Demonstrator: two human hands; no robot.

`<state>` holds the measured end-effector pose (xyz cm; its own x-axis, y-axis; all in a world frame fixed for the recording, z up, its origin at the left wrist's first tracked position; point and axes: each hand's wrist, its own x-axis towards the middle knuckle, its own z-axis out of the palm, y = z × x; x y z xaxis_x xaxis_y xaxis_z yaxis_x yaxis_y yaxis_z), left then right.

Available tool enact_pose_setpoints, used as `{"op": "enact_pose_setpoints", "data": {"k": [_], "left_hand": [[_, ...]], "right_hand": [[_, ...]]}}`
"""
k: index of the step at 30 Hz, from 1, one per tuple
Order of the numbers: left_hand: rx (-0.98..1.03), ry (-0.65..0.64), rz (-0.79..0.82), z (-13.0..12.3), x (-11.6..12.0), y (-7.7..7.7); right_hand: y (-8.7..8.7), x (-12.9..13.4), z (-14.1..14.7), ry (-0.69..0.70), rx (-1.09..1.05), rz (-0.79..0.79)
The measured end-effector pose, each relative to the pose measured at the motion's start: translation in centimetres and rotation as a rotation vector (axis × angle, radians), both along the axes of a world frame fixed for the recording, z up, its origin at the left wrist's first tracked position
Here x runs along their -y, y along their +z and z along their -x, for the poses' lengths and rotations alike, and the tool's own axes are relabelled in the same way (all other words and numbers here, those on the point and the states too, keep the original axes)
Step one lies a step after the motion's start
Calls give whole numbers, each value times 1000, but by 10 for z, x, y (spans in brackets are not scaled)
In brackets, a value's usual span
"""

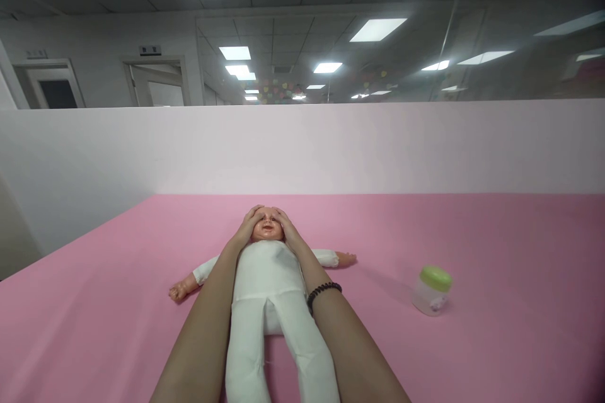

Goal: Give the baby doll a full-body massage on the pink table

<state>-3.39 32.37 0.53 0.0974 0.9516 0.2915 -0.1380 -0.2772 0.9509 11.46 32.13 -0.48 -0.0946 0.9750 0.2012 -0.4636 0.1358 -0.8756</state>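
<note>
A baby doll (269,271) with a white cloth body lies on its back, head away from me, arms spread and legs toward me. My left hand (251,221) rests along the left side of the doll's head (267,227), fingers stretched over the brow. On the other side my right hand (287,227) lies against the head in the same way, its fingertips on the forehead. Both hands are open and touch the head; they cover its sides and part of the forehead. A black coiled band (324,290) circles my right wrist.
A pink sheet (123,302) covers the surface under the doll. To the right stands a small clear jar (428,300) with a green lid (435,278). Behind the sheet runs a low white wall (331,148), with glass and ceiling lights beyond.
</note>
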Motion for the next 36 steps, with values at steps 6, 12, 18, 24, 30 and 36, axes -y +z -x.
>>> {"op": "enact_pose_setpoints", "data": {"k": [6, 12, 18, 24, 30, 36], "left_hand": [[-13, 9, 11, 2, 5, 1], [-8, 11, 16, -1, 4, 4], [5, 7, -1, -2, 2, 4], [-11, 3, -7, 1, 3, 1], [-24, 14, 11, 1, 6, 3], [-28, 7, 3, 0, 6, 4]], "right_hand": [[-1, 2, -4, -3, 91, -23], [1, 1, -1, -4, 42, 2], [3, 1, 2, -3, -6, 21], [2, 2, -1, 13, 8, 9], [-1, 0, -3, 12, 64, -27], [0, 1, -3, 22, 61, -10]]}}
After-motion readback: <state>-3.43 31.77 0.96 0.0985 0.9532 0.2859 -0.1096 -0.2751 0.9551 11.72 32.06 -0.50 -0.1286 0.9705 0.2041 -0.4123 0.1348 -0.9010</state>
